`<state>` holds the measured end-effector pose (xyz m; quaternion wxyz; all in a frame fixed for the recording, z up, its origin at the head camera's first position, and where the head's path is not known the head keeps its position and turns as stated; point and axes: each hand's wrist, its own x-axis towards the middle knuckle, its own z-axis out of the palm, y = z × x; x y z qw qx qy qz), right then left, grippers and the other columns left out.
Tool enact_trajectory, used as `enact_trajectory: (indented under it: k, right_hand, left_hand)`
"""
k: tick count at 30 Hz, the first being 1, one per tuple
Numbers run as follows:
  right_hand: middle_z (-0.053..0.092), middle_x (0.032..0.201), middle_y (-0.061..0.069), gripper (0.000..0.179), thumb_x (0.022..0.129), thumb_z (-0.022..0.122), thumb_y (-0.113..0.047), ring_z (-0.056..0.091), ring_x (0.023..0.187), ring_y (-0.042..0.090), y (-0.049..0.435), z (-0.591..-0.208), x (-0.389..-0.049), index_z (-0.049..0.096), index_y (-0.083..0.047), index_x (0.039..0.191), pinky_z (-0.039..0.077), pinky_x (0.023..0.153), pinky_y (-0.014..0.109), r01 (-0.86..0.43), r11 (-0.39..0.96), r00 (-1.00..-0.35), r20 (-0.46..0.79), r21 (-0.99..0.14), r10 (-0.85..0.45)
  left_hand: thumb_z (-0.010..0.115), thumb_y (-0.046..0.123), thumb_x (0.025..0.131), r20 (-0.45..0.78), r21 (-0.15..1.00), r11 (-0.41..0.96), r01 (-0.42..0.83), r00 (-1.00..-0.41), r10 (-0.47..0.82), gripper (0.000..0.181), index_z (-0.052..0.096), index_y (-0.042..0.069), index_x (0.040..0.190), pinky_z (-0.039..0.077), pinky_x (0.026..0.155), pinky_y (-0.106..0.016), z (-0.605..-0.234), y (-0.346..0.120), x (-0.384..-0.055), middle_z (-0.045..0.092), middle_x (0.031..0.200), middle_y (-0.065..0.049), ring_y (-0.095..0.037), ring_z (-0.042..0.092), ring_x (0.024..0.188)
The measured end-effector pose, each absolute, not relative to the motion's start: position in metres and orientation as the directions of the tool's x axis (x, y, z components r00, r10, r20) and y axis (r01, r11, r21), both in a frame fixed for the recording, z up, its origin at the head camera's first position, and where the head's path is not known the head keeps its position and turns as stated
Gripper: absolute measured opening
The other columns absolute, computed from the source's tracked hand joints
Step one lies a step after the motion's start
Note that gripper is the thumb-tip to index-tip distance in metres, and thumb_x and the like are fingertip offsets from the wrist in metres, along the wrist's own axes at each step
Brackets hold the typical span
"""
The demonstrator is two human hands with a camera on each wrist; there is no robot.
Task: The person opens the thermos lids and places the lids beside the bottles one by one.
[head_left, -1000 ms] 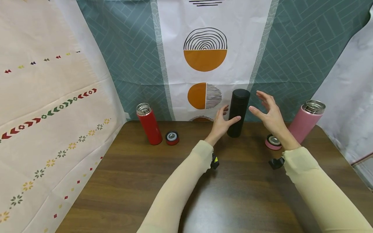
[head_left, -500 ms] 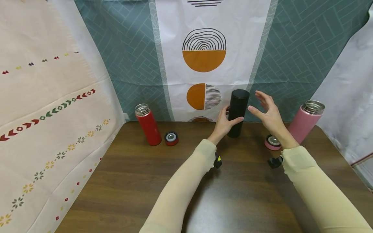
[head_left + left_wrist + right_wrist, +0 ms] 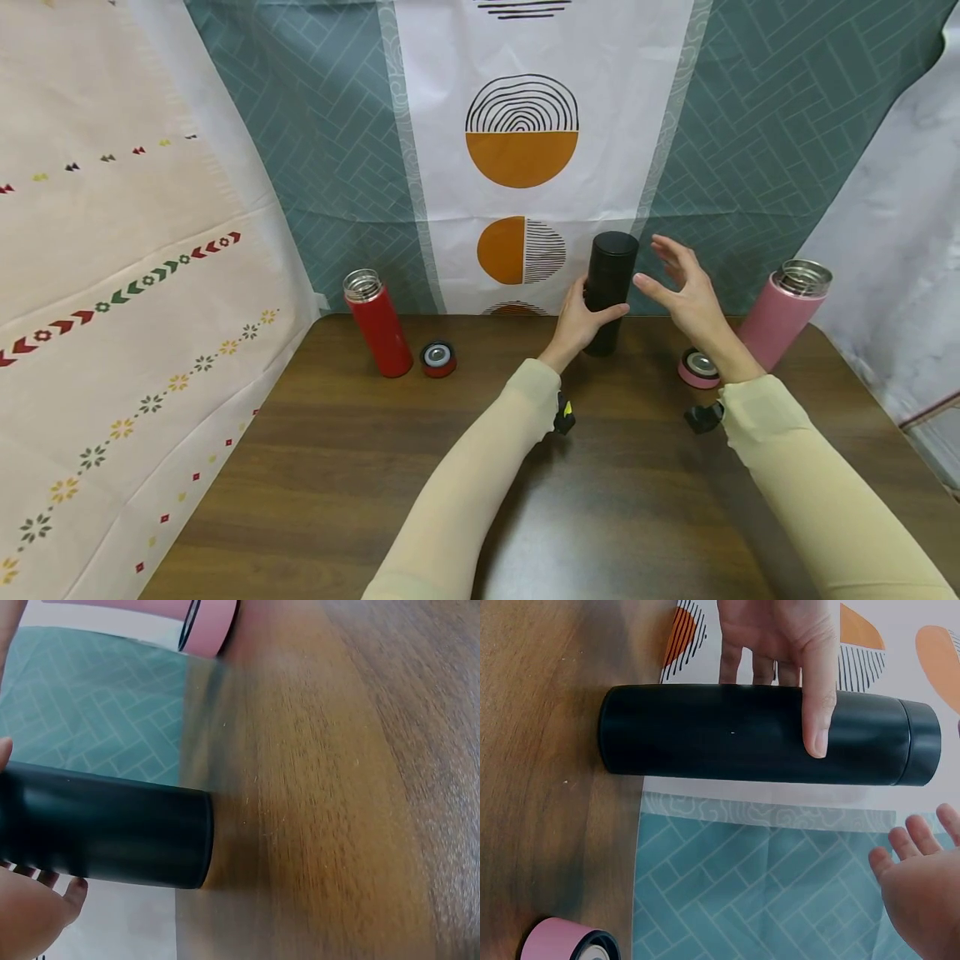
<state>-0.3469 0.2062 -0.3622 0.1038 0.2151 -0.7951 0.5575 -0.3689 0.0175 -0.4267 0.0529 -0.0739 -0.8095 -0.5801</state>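
A black thermos bottle [image 3: 612,271] with its lid on stands upright at the back of the table. My left hand [image 3: 577,323] grips its lower middle from the left, thumb across the front and fingers round behind. In the right wrist view that thumb lies flat along the black thermos bottle [image 3: 720,735]. My right hand [image 3: 692,302] hovers just right of the bottle, fingers spread and gently curved, holding nothing. The left wrist view catches the base of the black thermos bottle [image 3: 127,829] at the wooden tabletop.
An uncapped red thermos bottle [image 3: 381,332] stands at the back left, its red lid [image 3: 438,359] lying beside it. At the right is an uncapped pink thermos bottle [image 3: 783,321], with a pink lid [image 3: 698,369] near my right wrist. A patterned cloth [image 3: 522,158] hangs behind the table [image 3: 360,475].
My left hand has moved right and closed round the black thermos bottle, which it did not grip a second ago. My right hand stays nearly still. The whole view has shifted slightly.
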Motion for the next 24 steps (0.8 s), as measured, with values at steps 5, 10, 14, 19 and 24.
enact_trajectory:
  k: [5,10,14,19,24]
  right_hand:
    - [0.026,0.164,0.022,0.075,0.103,0.065,-0.017,0.021,0.155,0.039,0.206,-0.361,-0.347,0.024,-0.007,0.165,0.014,0.127,0.056,-0.461,0.287,-0.884,0.407,-0.84,-0.23]
    - [0.025,0.164,0.023,0.074,0.103,0.064,-0.018,0.021,0.155,0.04,0.205,-0.361,-0.347,0.024,-0.005,0.164,0.013,0.127,0.056,-0.463,0.28,-0.882,0.409,-0.841,-0.233]
    - [0.027,0.164,0.021,0.074,0.103,0.066,-0.018,0.023,0.155,0.038,0.203,-0.359,-0.346,0.026,-0.006,0.164,0.014,0.127,0.056,-0.469,0.276,-0.88,0.415,-0.839,-0.233]
    - [0.031,0.164,0.016,0.073,0.101,0.068,-0.017,0.026,0.154,0.033,0.2,-0.353,-0.341,0.029,-0.008,0.163,0.018,0.127,0.053,-0.467,0.266,-0.881,0.415,-0.843,-0.228]
    - [0.03,0.164,0.017,0.074,0.102,0.068,-0.018,0.026,0.155,0.033,0.199,-0.351,-0.34,0.029,-0.01,0.164,0.018,0.127,0.052,-0.466,0.25,-0.88,0.416,-0.849,-0.229]
  left_hand:
    - [0.081,0.037,0.091,0.187,0.926,0.323,0.195,-0.981,0.056,0.085,0.036,0.015,0.16,0.043,0.114,-0.045,-0.427,0.018,-0.37,0.051,0.15,-0.008,-0.023,0.053,0.131]
    - [0.081,0.036,0.092,0.203,0.924,0.321,0.208,-0.978,0.049,0.08,0.04,0.014,0.158,0.046,0.111,-0.042,-0.427,0.019,-0.371,0.055,0.146,-0.007,-0.021,0.056,0.127]
    - [0.083,0.035,0.091,0.209,0.929,0.304,0.21,-0.977,0.037,0.079,0.043,0.014,0.156,0.047,0.109,-0.041,-0.426,0.019,-0.371,0.057,0.142,-0.007,-0.02,0.057,0.124]
    - [0.085,0.032,0.089,0.203,0.938,0.283,0.202,-0.979,0.024,0.077,0.047,0.013,0.154,0.048,0.108,-0.042,-0.425,0.016,-0.37,0.059,0.141,-0.007,-0.021,0.058,0.123]
    - [0.085,0.033,0.088,0.205,0.941,0.274,0.201,-0.979,0.013,0.074,0.05,0.012,0.15,0.05,0.108,-0.043,-0.422,0.015,-0.365,0.061,0.138,-0.007,-0.022,0.059,0.121]
